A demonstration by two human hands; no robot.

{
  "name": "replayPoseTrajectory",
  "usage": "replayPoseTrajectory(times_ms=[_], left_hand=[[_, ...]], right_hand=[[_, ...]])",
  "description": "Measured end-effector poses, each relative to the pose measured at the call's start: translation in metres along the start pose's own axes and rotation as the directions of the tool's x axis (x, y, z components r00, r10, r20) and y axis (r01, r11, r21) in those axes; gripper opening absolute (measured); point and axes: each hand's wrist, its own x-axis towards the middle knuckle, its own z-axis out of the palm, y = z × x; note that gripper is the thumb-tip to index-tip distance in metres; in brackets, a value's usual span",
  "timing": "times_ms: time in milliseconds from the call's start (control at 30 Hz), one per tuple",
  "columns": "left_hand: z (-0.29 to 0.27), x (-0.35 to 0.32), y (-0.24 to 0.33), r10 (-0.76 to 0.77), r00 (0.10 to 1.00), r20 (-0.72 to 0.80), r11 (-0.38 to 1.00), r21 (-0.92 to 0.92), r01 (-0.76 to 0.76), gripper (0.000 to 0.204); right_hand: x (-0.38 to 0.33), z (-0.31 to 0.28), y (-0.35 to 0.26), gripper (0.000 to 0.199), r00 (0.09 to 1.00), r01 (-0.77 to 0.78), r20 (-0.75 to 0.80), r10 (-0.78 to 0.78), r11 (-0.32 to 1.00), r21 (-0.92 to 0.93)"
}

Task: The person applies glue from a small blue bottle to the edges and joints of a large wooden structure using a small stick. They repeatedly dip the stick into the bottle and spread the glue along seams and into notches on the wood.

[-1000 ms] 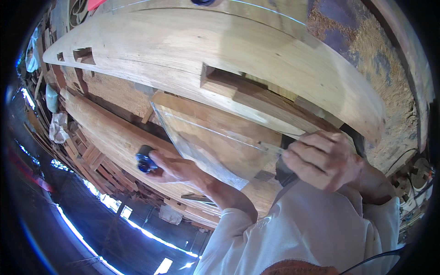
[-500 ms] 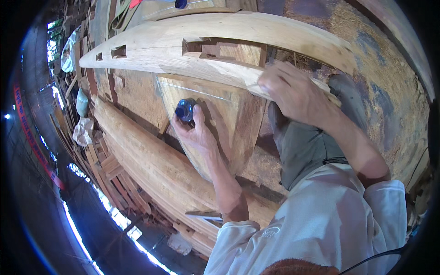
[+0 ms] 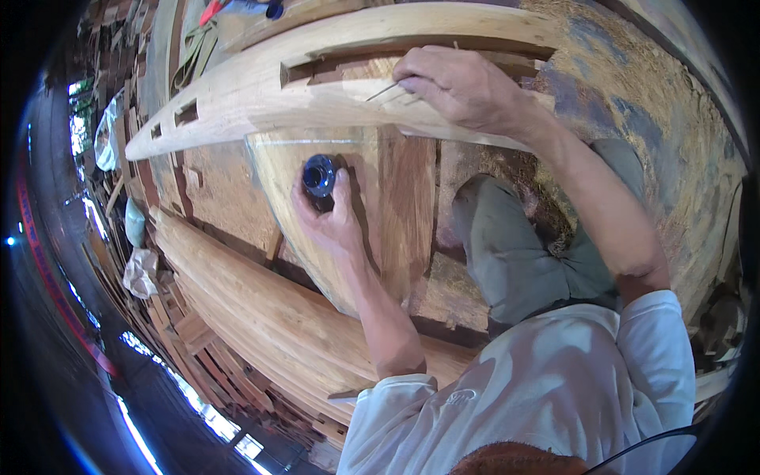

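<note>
My left hand is closed round a small blue bottle, its round dark top facing up. It is over a tapered wooden block. Between the fingertips of my right hand is a thin stick, pointing left. Its tip is at or just above the pale surface of a long curved wooden beam; contact cannot be made out. Slots of different sizes are cut through the beam, and my right hand is beside the longest one.
Long rounded timbers lie at the left, with stacked wood offcuts beyond them. Sawdust covers the surface at the far right. A green strap and a dark blue cap-like piece lie at the far side.
My right hand has moved left and away from me along the beam, and the thin stick now shows in it. My left hand still holds the bottle. The whole view has shifted slightly.
</note>
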Motion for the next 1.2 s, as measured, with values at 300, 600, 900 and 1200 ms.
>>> replayPoseTrajectory(times_ms=[300, 600, 900, 1200], left_hand=[[-0.003, -0.005, 0.0, 0.034, 0.983, 0.18, 0.995, 0.089, -0.051, 0.059], [0.011, -0.001, 0.024, 0.031, 0.982, 0.184, 0.988, 0.144, -0.058, 0.059], [0.01, 0.001, 0.011, 0.483, 0.845, 0.229, 0.699, 0.48, -0.53, 0.061], [0.008, -0.004, 0.008, 0.498, 0.844, 0.202, 0.719, 0.448, -0.531, 0.06]], right_hand=[[0.0, 0.004, 0.001, 0.017, 0.997, -0.056, -0.044, 0.059, 0.997, 0.054], [0.005, 0.002, 0.006, 0.021, 0.995, 0.069, -0.067, -0.072, 0.997, -0.045], [-0.023, 0.012, -0.029, 0.016, 0.959, 0.16, -0.258, -0.12, 0.977, 0.142], [-0.044, 0.037, -0.072, 0.018, 0.947, 0.239, -0.234, -0.22, 0.97, 0.052]])
